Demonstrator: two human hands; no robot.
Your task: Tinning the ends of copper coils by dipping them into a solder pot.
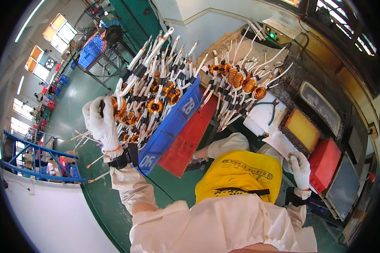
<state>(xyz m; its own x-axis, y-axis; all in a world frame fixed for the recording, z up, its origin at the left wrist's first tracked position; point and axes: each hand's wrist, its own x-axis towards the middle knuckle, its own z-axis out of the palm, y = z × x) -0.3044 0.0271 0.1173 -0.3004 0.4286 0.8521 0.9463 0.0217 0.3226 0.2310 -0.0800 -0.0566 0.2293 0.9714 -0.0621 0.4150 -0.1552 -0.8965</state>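
My left hand (pixel 101 118), in a white knit glove, is closed around a copper-wound ring coil (pixel 119 106) at the left side of a blue plastic crate (pixel 173 122). The crate is tilted and heaped with similar coils, their white sleeved leads ending in metal lugs. My right hand (pixel 299 170), also gloved, hangs low beside the bench with its fingers curled by the end of a white sheet (pixel 279 144). Whether it grips that sheet is hard to see. More coils (pixel 237 80) lie piled on the bench.
Green-handled pliers (pixel 272 110) rest on a white pad. Beside them are a yellow-filled tray (pixel 302 130), a red bin (pixel 325 164) and a metal-framed pan (pixel 320 105). A control box (pixel 276 33) stands behind. A red board (pixel 185 147) lies under the crate; a large fan (pixel 107 46) stands far left.
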